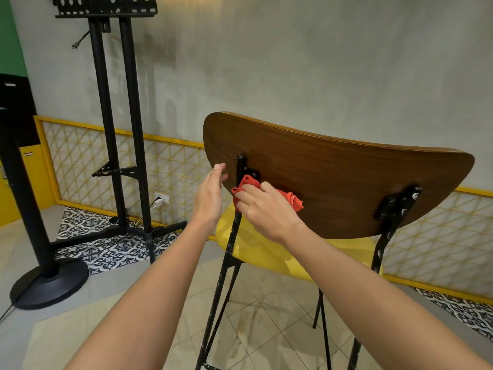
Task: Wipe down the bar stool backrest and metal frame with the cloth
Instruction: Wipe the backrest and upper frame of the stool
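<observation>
The right hand [266, 209] is covering most of the red cloth [289, 198], so only its crumpled ends are showing, one by the left bracket [251, 173] and one trailing right across the wood. Its fingers [249, 192] are closing around the cloth and pressing it against the rear of the backrest [333, 172], beside the left post [234, 231] of the black frame. The front of the backrest is facing away and cannot be seen. The yellow seat [256, 252] is showing only below the backrest and between the forearms. The stool's feet are running off the bottom edge.

The left hand [209, 196] is hanging open, fingers spread, just left of the backrest's edge; whether the fingertips are touching the wood is hard to tell. Left of the stool there is open floor [128, 303] before a black stand [117, 124] and a round-based pole [26, 209]. The wall [293, 62] and a yellow lattice panel [165, 166] are standing behind the stool.

The backrest is stretching wide from left to right, dipping toward the right, its top edge curving. The frame posts are running down from it, leaning slightly.
</observation>
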Demonstrator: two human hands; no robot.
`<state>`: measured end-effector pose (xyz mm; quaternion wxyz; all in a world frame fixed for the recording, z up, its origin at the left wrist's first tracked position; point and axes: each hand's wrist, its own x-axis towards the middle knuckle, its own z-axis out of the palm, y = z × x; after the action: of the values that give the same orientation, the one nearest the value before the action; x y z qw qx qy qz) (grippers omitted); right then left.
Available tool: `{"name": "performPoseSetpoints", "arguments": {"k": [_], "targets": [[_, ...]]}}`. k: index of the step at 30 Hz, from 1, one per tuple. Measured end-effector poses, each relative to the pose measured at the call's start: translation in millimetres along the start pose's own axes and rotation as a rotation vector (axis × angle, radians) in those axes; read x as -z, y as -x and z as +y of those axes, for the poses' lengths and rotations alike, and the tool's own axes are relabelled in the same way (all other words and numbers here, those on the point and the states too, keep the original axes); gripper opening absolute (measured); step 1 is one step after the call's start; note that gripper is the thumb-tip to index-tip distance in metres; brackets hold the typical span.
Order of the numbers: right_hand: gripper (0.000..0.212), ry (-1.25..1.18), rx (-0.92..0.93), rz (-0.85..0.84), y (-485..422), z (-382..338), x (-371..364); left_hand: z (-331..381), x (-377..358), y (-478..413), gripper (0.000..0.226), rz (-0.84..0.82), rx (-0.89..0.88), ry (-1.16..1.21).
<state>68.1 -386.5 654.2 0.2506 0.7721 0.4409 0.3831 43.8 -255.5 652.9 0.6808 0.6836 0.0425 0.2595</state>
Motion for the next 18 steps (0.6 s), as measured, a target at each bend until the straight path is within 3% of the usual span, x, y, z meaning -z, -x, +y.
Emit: {"name": "performPoseSetpoints", "arguments": {"k": [6, 9, 18], "targets": [[0.038, -0.025, -0.119, 0.262, -24.2, 12.2, 14.2, -4.7, 4.1, -3.9, 0.047, 0.041, -0.001, 0.006], [0.028, 0.017, -0.08, 0.233, -24.9, 14.4, 9.2, -8.9, 3.1, -3.4, 0.049, 0.035, 0.021, 0.003], [0.041, 0.073, 0.036, -0.036, -8.3, -12.2, -12.0, -20.3, 7.1, 0.1, 0.047, -0.011, 0.038, 0.023]]}}
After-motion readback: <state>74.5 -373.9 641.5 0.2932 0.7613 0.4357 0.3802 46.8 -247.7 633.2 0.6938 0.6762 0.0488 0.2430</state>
